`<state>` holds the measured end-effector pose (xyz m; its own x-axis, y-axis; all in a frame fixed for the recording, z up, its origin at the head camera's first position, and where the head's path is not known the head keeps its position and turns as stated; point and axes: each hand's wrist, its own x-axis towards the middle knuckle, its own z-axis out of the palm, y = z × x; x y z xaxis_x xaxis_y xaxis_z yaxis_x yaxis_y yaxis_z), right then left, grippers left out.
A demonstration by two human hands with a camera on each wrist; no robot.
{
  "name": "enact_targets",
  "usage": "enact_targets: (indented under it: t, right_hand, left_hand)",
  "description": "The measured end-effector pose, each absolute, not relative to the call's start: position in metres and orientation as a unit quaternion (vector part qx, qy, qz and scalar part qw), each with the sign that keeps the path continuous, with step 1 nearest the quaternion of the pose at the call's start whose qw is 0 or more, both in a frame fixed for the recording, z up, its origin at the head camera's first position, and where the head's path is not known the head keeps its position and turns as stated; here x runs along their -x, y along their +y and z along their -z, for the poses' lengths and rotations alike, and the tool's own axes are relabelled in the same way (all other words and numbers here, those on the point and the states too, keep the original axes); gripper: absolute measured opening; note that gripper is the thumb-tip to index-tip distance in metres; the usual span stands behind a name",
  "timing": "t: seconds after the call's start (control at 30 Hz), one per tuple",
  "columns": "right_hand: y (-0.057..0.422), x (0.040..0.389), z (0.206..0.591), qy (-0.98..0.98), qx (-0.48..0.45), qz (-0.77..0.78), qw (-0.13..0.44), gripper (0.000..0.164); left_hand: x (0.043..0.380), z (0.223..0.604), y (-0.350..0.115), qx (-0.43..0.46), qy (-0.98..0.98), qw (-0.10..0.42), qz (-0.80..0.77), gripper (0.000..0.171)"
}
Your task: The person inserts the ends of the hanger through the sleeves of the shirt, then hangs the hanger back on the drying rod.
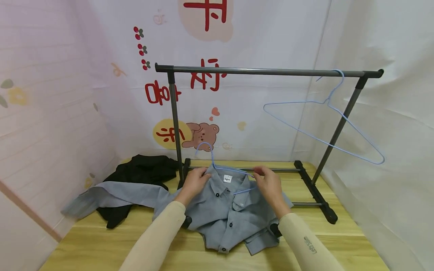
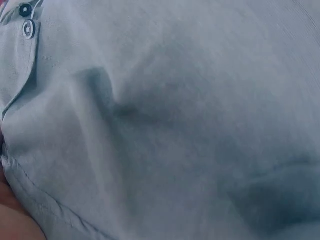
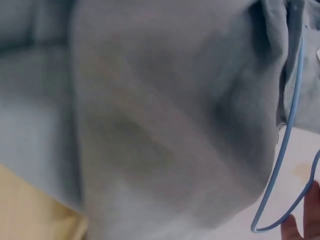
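A grey button-up shirt [image 1: 213, 212] lies before me, collar toward the rack, one sleeve stretched out left. My left hand [image 1: 195, 183] grips it at the shoulder beside the collar. A blue wire hanger [image 1: 212, 155] is partly inside, its hook standing above the neck and one end out through the collar opening. My right hand [image 1: 269, 186] pinches the hanger near the collar's right side. In the right wrist view, fingertips [image 3: 291, 229] meet the rounded end of the blue wire [image 3: 286, 135]. Grey cloth [image 2: 175, 140] fills the left wrist view, hiding most of the left hand.
A dark metal clothes rack [image 1: 254, 70] stands behind the shirt. A second blue hanger [image 1: 329, 99] hangs at its right end. Black clothing [image 1: 144, 169] is heaped at the left, partly under the grey sleeve. All rest on a wooden table [image 1: 190, 259].
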<state>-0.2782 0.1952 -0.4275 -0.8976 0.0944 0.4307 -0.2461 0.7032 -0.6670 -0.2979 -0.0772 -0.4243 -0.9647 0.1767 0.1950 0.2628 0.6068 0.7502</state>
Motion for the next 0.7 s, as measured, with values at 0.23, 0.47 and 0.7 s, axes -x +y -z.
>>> enact_targets:
  t: [0.23, 0.47, 0.7]
  right_hand:
    - [0.187, 0.255, 0.448, -0.877, 0.001, -0.4, 0.265, 0.015]
    - [0.156, 0.237, 0.466, -0.913, -0.034, -0.328, 0.241, 0.011]
    - [0.128, 0.232, 0.473, -0.955, 0.034, -0.255, 0.147, 0.064]
  left_hand:
    - [0.299, 0.429, -0.077, 0.105, -0.89, 0.046, 0.442, 0.023]
    - [0.296, 0.426, -0.08, 0.101, -0.873, 0.033, 0.475, 0.03]
    - [0.29, 0.416, -0.081, 0.113, -0.866, 0.024, 0.487, 0.032]
